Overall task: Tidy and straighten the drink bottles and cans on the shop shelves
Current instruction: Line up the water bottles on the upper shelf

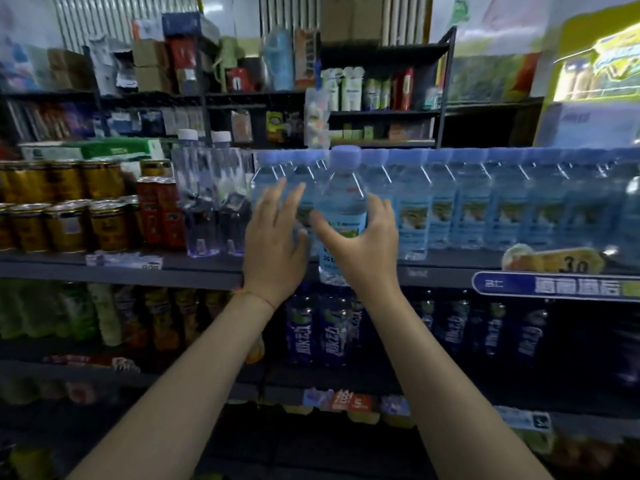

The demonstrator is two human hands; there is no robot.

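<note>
Head view is filled by shop shelves, and two bare arms are stretched toward the upper shelf (121, 266). A water bottle (343, 206) with a blue cap and a pale blue label is held by the right hand (360, 244): the thumb is curled round its left side and the fingers are wrapped round its right side. This bottle is seen upright, in front of the row of water bottles (485, 206), and its base is seen over the front edge of the shelf; whether it is lifted or resting on the edge cannot be told. The left hand (275, 244) is kept just beside it on the left, with the fingers straight and spread, released, the fingertips at the bottles behind. If they touch those bottles cannot be told because of blur.

Further left on the same shelf, two clear bottles with white caps (204, 199) are placed, then red cans (159, 213) and stacked golden cans (65, 206). On the right, a yellow price tag (554, 259) is fixed at the shelf edge. On the shelf below, dark blue drink bottles (332, 327) and green bottles (48, 313) are standing.
</note>
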